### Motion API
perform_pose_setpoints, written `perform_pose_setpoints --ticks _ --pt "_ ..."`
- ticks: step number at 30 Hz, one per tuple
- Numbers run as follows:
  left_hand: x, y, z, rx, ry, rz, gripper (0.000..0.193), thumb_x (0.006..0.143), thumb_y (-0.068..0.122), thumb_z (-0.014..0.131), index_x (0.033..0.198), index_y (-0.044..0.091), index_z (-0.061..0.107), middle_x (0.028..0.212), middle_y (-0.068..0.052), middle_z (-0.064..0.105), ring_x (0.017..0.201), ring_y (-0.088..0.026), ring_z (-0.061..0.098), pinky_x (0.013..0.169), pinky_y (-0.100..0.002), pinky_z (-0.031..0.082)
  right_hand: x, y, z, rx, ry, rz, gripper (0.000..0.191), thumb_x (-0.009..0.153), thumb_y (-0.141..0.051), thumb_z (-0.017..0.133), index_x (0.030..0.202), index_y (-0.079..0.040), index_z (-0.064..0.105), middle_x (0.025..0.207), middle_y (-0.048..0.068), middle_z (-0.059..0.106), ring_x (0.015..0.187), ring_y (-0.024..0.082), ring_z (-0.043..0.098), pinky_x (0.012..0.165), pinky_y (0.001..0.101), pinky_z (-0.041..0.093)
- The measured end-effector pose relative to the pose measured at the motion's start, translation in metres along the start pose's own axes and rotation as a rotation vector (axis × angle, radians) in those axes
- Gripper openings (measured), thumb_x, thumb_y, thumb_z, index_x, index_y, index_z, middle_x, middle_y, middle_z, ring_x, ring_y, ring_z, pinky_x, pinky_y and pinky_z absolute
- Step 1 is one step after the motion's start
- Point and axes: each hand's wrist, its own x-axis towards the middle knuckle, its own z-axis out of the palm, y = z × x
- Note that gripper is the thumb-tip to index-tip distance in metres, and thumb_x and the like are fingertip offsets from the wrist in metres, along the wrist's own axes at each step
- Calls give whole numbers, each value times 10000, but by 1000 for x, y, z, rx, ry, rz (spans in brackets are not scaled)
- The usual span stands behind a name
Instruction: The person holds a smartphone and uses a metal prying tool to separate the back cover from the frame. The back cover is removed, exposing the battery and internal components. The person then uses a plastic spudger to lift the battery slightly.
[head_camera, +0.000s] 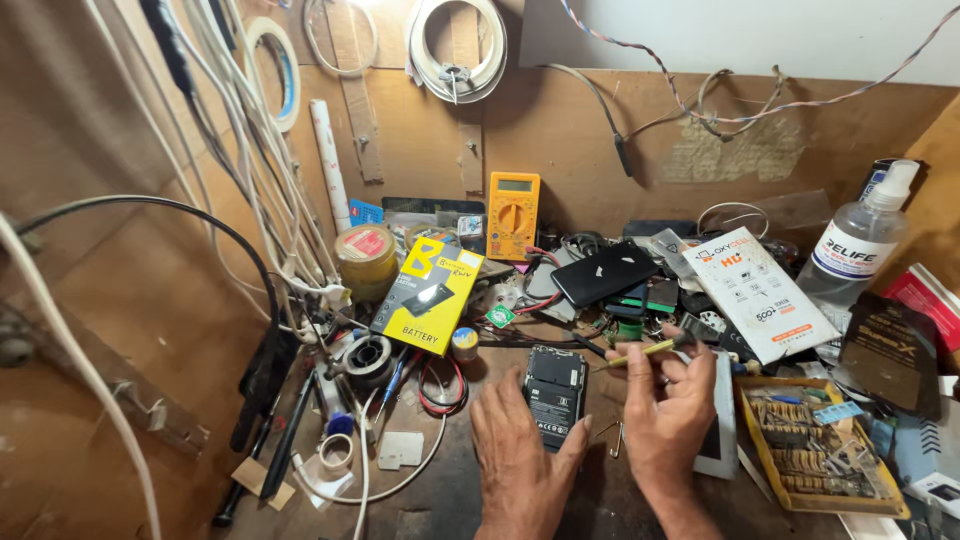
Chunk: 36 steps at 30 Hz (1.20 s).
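An opened black phone (555, 393), its back cover off and its battery showing, lies on the wooden bench in front of me. My left hand (520, 455) rests at the phone's lower end, fingers touching its bottom and right edge. To the right of the phone, my right hand (665, 405) holds a thin yellow-handled screwdriver (640, 352), whose tip points left just above the phone's upper right corner. A ring shows on one finger of that hand.
A yellow battery box (432, 295), a yellow multimeter (513, 213), a black phone (604, 272), a white package (762, 293), a clear spray bottle (858, 245), a parts tray (815, 445), a solder spool (368, 358) and loose cables (250, 180) crowd the bench.
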Motion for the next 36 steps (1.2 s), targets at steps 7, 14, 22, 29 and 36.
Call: perform_pose_setpoints --ticks 7,14,22,29,36 --pt "24 20 0 226 -195 -248 757 694 362 900 1196 -14 476 1173 -197 496 1163 -372 480 996 -497 408 1 2 2 -81 0 -66 387 1007 6 590 1357 41 429 1032 173 732 908 181 736 763 283 618" --pt "44 24 -4 332 -266 -348 857 579 351 960 1173 -55 495 1174 -224 552 1166 -383 525 1023 -464 452 1 5 0 -125 8 -75 378 1006 7 587 1352 39 439 1016 165 741 894 175 734 730 276 605" --pt "49 -21 13 197 -308 -282 700 583 416 985 1038 6 647 1099 -223 644 1051 -396 618 905 -476 505 1 5 -1 -76 43 -88 353 1031 -9 576 1346 31 422 1013 168 734 864 175 726 738 269 603" --pt "71 -61 -3 -775 -500 -539 361 772 124 819 1058 -58 695 931 -162 761 814 -255 726 688 -363 597 0 4 -3 -78 56 -110 332 1056 -16 574 1343 31 414 1027 169 730 881 183 734 755 273 586" --pt "66 -57 -8 -1245 -518 -504 493 820 -80 673 1302 -50 577 1105 -128 738 926 -163 739 847 -336 612 0 4 -4 -96 31 -122 359 1053 -5 590 1356 31 401 1020 163 728 884 183 735 763 267 587"
